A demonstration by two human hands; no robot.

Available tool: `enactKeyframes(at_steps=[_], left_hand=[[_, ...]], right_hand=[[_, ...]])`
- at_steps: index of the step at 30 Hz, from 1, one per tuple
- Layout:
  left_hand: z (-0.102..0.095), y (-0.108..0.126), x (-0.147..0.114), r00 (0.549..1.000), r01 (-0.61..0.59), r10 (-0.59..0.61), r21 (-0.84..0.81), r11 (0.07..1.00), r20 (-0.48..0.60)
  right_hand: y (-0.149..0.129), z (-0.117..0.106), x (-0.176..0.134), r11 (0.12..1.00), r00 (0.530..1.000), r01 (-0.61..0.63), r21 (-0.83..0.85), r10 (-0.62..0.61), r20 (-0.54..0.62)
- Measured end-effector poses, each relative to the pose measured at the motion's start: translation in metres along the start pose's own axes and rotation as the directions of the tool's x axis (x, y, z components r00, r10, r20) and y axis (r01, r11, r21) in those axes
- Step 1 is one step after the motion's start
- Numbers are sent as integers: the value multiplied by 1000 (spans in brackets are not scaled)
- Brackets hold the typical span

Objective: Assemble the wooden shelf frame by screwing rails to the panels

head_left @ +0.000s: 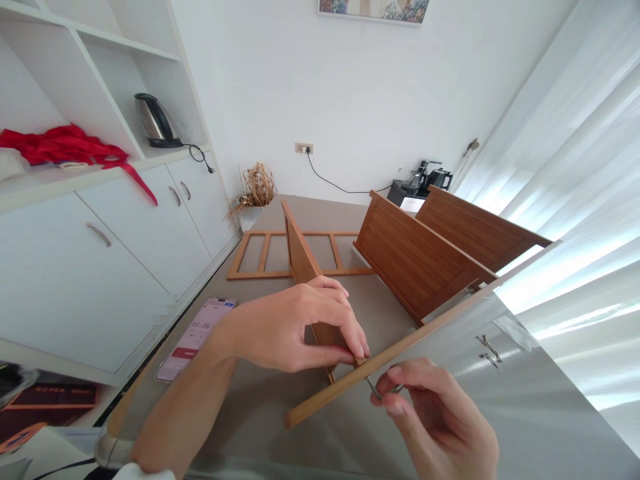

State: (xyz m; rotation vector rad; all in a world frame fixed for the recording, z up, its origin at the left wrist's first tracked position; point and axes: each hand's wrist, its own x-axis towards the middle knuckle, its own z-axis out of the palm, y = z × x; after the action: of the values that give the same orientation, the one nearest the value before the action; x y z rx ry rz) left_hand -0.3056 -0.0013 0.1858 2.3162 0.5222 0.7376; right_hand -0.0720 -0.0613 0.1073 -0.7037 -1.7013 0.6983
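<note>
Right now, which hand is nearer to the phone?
Left: the left hand is to the right of the phone in the picture, its wrist hiding part of it. The right hand is farther, beyond the wooden rail.

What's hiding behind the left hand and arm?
Parts of a phone and a wooden panel show behind the left hand. The hand covers some of the panel; the arm covers some of the phone, so anything after 00:06 can't be read.
</note>
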Motion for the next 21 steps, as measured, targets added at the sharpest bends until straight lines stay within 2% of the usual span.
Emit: enactKeyframes(at_steps=[3,9,11,17,19,21], left_hand=[[1,-1,0,1000,-7,7,4,1000,-7],[1,-1,0,1000,-19,19,10,1000,-14],[1,0,1,1000,-23,23,10,1000,-17],[2,0,1,1000,-20,21,31,999,-15],[2,0,1,1000,-22,22,30,999,-14],[2,0,1,1000,-26,27,29,999,-13]], right_hand=[[4,-5,-4,999,999,-11,-40,12,36],[2,-6,-8,961,1000,10,-277,-1,31],[0,-3,-8,950,999,17,-310,-7,35],[-5,11,-6,979,998,41,-198,-31,52],[-10,19,-7,987,999,-20,-158,27,44],[-17,28,-11,986,989,-146,-80,147,5]])
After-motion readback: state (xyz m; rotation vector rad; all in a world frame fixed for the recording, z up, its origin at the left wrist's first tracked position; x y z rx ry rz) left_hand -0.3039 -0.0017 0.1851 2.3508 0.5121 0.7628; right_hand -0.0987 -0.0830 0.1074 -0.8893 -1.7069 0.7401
